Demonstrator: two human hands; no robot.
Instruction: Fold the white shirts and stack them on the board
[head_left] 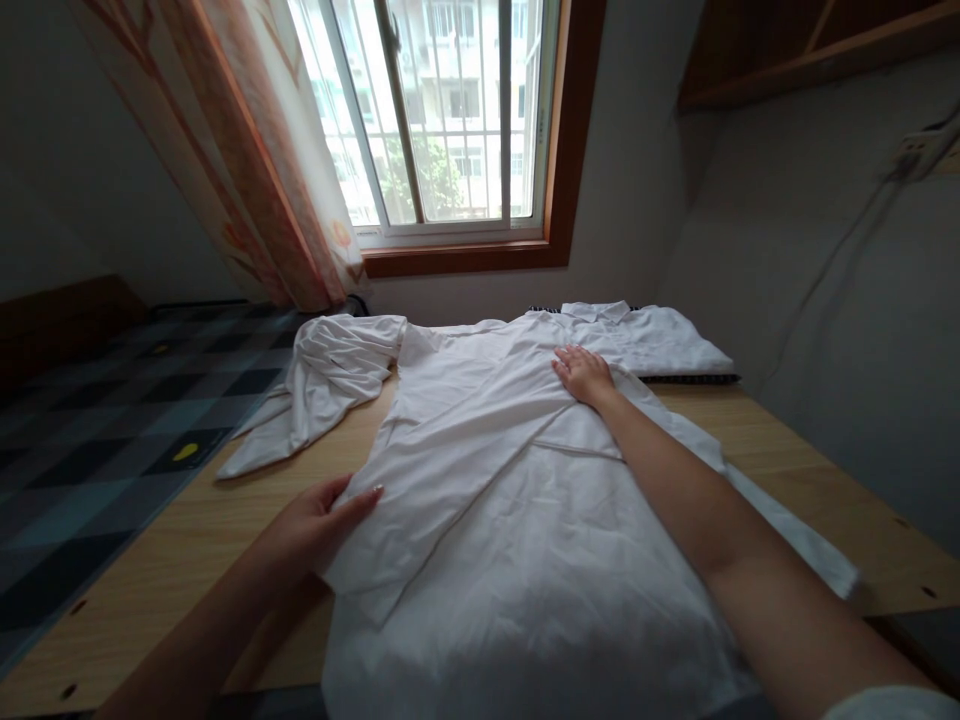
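Observation:
A white shirt (525,560) lies spread over the wooden table, its lower end hanging toward me. One sleeve (450,455) runs diagonally across it from the upper right to the lower left. My left hand (330,515) pinches the cuff end of this sleeve, thumb on top and the other fingers hidden beneath. Near the shoulder, my right hand (585,376) rests flat on the cloth with fingers extended. Bunched white cloth (337,370), which looks like the other sleeve, spreads out at the left. A strip of white fabric (795,520) trails along the right side.
The wooden board (817,465) has holes near its edges. At the back right lies a folded white shirt (660,340) on dark-trimmed cloth. A checked bed cover (97,430) borders the left. Behind are a curtain (262,150) and a window (450,120); a cord (832,250) hangs right.

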